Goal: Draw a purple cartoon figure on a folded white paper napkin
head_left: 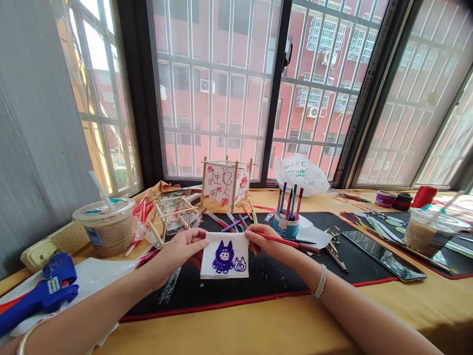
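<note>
A square white textured napkin (pixel 218 241) is held up over the black mat. On it, in purple ink, are a figure with pointed ears and a smaller eared head. My left hand (pixel 190 244) is closed, pinching the napkin's upper left edge between thumb and fingers. At the upper right corner, my right hand (pixel 264 241) is closed with its fingertips against the napkin. A thin red marker (pixel 290 241) lies in that same hand, pointing back over the wrist. The fingers behind the napkin are hidden.
Behind stand a paper lantern (pixel 218 182) with red drawings, a wooden stick frame (pixel 177 212) and a blue pen cup (pixel 286 227). Drink cups (pixel 111 231) flank the mat (pixel 269 283). A blue glue gun (pixel 55 286) lies left; a phone (pixel 382 254) lies right.
</note>
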Action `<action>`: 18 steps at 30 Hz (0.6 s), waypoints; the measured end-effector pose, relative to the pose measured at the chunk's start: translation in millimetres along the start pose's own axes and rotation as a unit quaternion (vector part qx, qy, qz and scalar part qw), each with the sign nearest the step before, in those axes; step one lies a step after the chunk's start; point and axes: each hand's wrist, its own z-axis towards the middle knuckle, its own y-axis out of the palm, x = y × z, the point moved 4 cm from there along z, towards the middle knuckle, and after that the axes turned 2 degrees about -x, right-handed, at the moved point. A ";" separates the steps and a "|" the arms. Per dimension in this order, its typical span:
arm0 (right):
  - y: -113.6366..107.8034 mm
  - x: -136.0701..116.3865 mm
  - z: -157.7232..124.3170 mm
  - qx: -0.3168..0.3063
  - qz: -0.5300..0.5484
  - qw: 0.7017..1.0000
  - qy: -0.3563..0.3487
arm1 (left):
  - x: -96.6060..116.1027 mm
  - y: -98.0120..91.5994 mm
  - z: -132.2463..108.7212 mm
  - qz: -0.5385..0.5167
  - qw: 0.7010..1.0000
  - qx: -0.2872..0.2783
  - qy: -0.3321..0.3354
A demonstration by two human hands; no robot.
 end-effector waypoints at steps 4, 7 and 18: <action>-0.8 -5.4 -6.0 -0.020 -0.021 1.000 0.001 | -1.7 3.2 -0.3 0.005 0.999 -0.035 -0.022; 1.3 -6.9 -8.5 -0.041 -0.028 0.999 0.000 | 1.5 8.9 -5.2 0.018 0.997 -0.069 -0.036; 2.7 -20.7 -14.3 -0.067 -0.136 0.988 -0.022 | 10.8 17.8 -21.1 0.090 0.983 -0.152 -0.040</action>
